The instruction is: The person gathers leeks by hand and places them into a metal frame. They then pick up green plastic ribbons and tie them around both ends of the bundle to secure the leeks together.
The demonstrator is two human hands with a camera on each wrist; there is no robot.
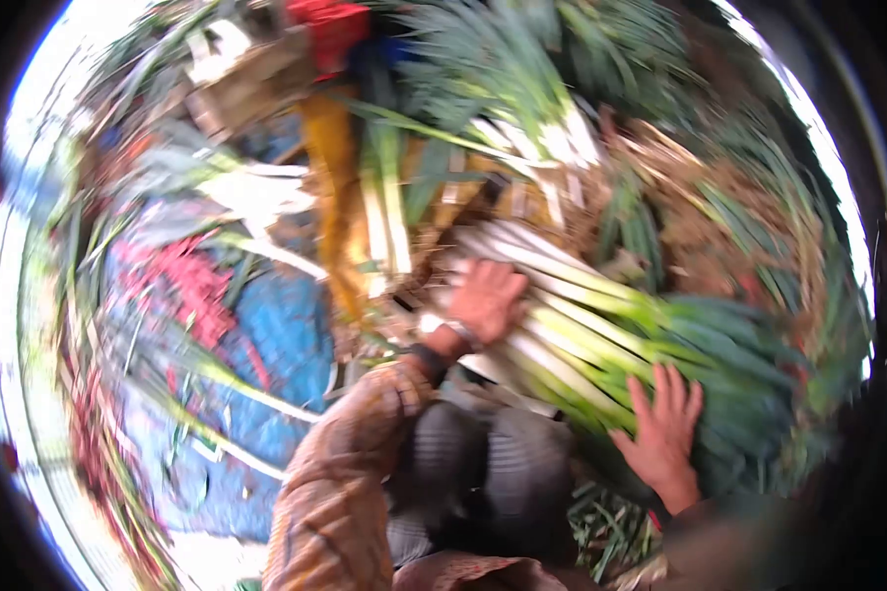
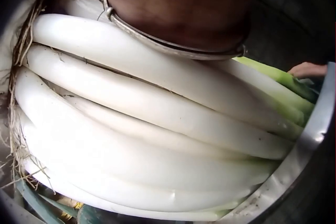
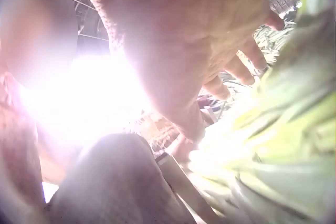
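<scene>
A bundle of leeks lies across in front of my knees, white root ends to the left and dark green leaves to the right. My left hand rests on the white shanks near the root end, palm down. In the left wrist view the white shanks lie side by side below my wrist, which wears a thin metal bangle. My right hand touches the near side of the bundle where it turns green, fingers spread. The right wrist view shows that hand beside the pale green leaves, partly washed out by glare.
More leeks are piled beyond the bundle. Loose leeks lie on a blue sheet at the left, near pink netting. A yellow strip runs behind my left hand. A curved metal strip borders the shanks.
</scene>
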